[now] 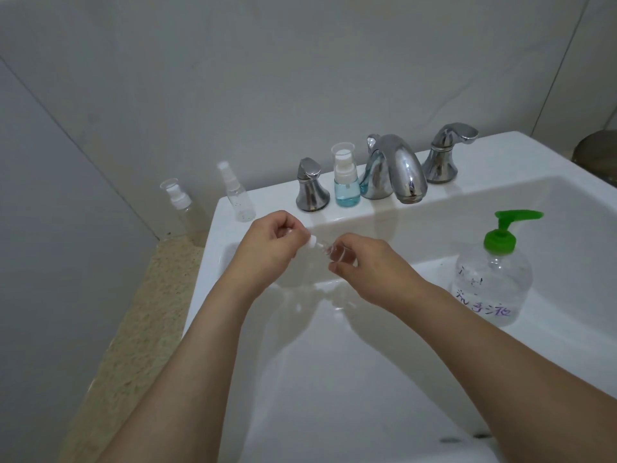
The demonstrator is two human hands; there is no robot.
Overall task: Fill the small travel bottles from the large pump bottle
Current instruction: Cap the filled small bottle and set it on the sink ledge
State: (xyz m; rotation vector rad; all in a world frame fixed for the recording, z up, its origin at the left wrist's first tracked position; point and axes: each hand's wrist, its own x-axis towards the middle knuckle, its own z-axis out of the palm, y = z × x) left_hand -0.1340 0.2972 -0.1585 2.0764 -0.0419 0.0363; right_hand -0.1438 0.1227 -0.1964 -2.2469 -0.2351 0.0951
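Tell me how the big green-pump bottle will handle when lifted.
The pump bottle looks mostly empty, so it is probably light. Its clear plastic wall likely flexes under a firm squeeze. Standing on the sloped sink wall, with a tall pump head, it may tip if nudged.

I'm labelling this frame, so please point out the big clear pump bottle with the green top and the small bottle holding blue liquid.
Large clear pump bottle with green top [493, 282]: head view, on its clear body.
Small blue-liquid bottle [347, 192]: head view, on its blue lower half.
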